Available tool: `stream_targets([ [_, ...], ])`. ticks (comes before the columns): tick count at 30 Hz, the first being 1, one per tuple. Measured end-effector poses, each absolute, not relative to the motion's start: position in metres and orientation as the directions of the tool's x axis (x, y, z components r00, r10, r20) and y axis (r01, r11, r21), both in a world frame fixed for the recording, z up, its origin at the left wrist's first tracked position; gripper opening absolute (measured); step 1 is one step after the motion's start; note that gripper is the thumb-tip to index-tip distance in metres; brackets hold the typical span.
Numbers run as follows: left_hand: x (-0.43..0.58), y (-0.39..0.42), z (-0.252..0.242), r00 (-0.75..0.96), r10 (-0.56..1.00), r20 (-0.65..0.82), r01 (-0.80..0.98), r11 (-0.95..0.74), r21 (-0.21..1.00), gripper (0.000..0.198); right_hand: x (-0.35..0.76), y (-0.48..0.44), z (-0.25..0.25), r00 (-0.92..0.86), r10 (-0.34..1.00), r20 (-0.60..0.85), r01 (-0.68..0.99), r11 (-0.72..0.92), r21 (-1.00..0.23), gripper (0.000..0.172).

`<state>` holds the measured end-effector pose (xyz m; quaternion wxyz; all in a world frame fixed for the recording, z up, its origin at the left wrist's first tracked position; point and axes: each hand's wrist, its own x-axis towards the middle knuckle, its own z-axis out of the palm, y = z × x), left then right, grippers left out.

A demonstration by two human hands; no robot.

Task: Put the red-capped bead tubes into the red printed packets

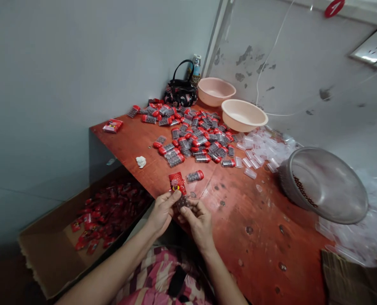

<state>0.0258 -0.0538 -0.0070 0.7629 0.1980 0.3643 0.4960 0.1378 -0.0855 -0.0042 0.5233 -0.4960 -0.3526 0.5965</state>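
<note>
My left hand [161, 212] pinches a small red printed packet [177, 183] by its lower edge, held upright at the near edge of the red-brown table [239, 212]. My right hand [197, 218] is closed beside it on a small clear capsule of dark beads [183, 202], tucked under the packet. Both hands touch at the fingertips. One red-capped capsule [195, 176] lies just beyond them.
A heap of red-capped capsules [191, 135] covers the far table. Empty clear capsules [261, 150] lie right of it. Two pink basins [244, 114], a black handbag [180, 93], a tilted metal sieve [325, 182], and a floor carton of red packets [105, 216] surround.
</note>
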Motion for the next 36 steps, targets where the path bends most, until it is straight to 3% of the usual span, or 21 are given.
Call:
stream_targets([
  [4,0.029,-0.061,-0.010,0.298,0.889,-0.347,-0.563,0.457,0.689,0.024,0.138,-0.077,-0.012,0.004,0.968,-0.251,-0.447,-0.223,-0.866,0.029],
  [9,0.015,-0.069,-0.010,0.315,0.892,-0.323,-0.577,0.451,0.682,0.022,0.135,-0.067,-0.014,-0.123,0.955,-0.269,-0.424,-0.295,-0.856,0.035],
  [11,-0.002,-0.072,-0.009,0.190,0.924,-0.332,-0.658,0.371,0.655,0.022,0.135,-0.066,-0.012,-0.152,0.955,-0.253,-0.404,-0.294,-0.866,0.033],
  [15,-0.039,-0.078,-0.011,-0.142,0.921,-0.363,-0.726,0.152,0.671,0.045,0.143,-0.062,-0.007,-0.072,0.969,-0.236,-0.350,-0.246,-0.904,0.022],
  [18,-0.044,-0.076,-0.017,-0.179,0.915,-0.361,-0.479,0.240,0.844,0.050,0.149,-0.058,-0.007,-0.022,0.965,-0.261,-0.307,-0.255,-0.917,0.018],
  [20,-0.034,-0.067,-0.022,-0.180,0.961,-0.211,-0.157,0.184,0.970,0.044,0.150,-0.058,-0.008,-0.016,0.963,-0.267,-0.281,-0.261,-0.924,0.018],
  [21,-0.027,-0.060,-0.024,-0.155,0.985,-0.072,0.027,0.077,0.997,0.040,0.149,-0.058,-0.009,-0.019,0.964,-0.264,-0.266,-0.259,-0.928,0.018],
  [23,-0.014,-0.044,-0.031,-0.061,0.983,0.174,0.319,-0.146,0.936,0.038,0.147,-0.060,-0.010,-0.035,0.968,-0.249,-0.234,-0.250,-0.940,0.017],
  [25,-0.004,-0.030,-0.038,0.032,0.959,0.282,0.502,-0.259,0.825,0.035,0.146,-0.063,-0.012,-0.045,0.970,-0.237,-0.195,-0.241,-0.951,0.016],
  [28,0.001,-0.018,-0.049,0.079,0.938,0.338,0.630,-0.309,0.712,0.026,0.148,-0.063,-0.013,-0.014,0.975,-0.222,-0.118,-0.222,-0.968,0.015],
  [32,0.000,-0.020,-0.056,0.066,0.900,0.430,0.647,-0.367,0.668,0.024,0.152,-0.051,-0.014,0.073,0.977,-0.199,-0.005,-0.199,-0.980,0.016],
  [36,0.003,-0.031,-0.049,0.121,0.861,0.494,0.570,-0.468,0.676,0.026,0.150,-0.032,-0.012,0.080,0.981,-0.180,-0.083,-0.173,-0.981,0.022],
])
